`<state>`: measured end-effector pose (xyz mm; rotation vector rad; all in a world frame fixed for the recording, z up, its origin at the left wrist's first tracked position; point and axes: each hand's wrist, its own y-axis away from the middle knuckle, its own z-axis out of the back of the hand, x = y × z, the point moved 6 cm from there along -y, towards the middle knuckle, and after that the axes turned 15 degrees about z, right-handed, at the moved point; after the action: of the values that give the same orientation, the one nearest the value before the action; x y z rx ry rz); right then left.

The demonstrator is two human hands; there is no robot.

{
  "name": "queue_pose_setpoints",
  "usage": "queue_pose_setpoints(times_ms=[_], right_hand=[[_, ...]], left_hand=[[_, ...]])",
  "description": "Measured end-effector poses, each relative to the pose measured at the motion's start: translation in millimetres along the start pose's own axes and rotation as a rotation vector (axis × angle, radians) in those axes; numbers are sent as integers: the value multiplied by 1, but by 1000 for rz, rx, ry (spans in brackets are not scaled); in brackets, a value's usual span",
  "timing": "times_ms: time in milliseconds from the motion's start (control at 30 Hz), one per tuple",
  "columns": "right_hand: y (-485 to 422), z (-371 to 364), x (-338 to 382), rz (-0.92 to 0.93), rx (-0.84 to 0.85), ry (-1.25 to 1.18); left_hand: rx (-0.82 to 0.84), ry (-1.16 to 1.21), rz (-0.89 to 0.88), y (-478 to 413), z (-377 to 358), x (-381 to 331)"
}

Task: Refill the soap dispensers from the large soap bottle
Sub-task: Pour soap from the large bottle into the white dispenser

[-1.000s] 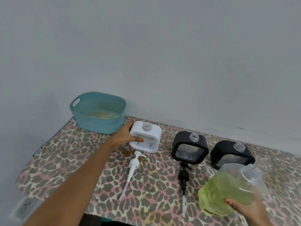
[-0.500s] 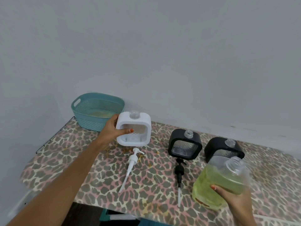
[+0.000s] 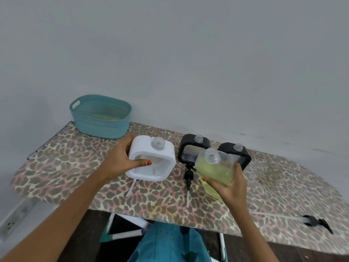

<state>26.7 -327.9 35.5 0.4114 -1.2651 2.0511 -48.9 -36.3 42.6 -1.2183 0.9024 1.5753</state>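
L hand (image 3: 120, 159) wraps the white dispenser (image 3: 151, 148), thumb across its window, lifted off the worktop (image 3: 75, 167) w/ neck open, R hand (image 3: 230, 188) clamps the tilted soap bottle (image 3: 215, 169) just beside it, lining up a pour I'd say, black dispensers (image 3: 184, 146) uncapped behind.

The left hand (image 3: 120, 159) grips the white dispenser (image 3: 151, 161), its neck open. At its 3 o'clock, the right hand (image 3: 231, 188) holds the tilted large soap bottle (image 3: 215, 169). A teal basket (image 3: 102, 118) stands at 10 o'clock.
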Motion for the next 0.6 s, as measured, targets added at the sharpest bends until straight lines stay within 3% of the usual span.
queue_pose_setpoints(times_ms=[333,600], right_hand=[[-30,-2,22,216,84,222],[-50,-11,37,361,105,291]], left_hand=[[214,41,-5,14,-21,-7],[284,25,-23,3,-29,-7]])
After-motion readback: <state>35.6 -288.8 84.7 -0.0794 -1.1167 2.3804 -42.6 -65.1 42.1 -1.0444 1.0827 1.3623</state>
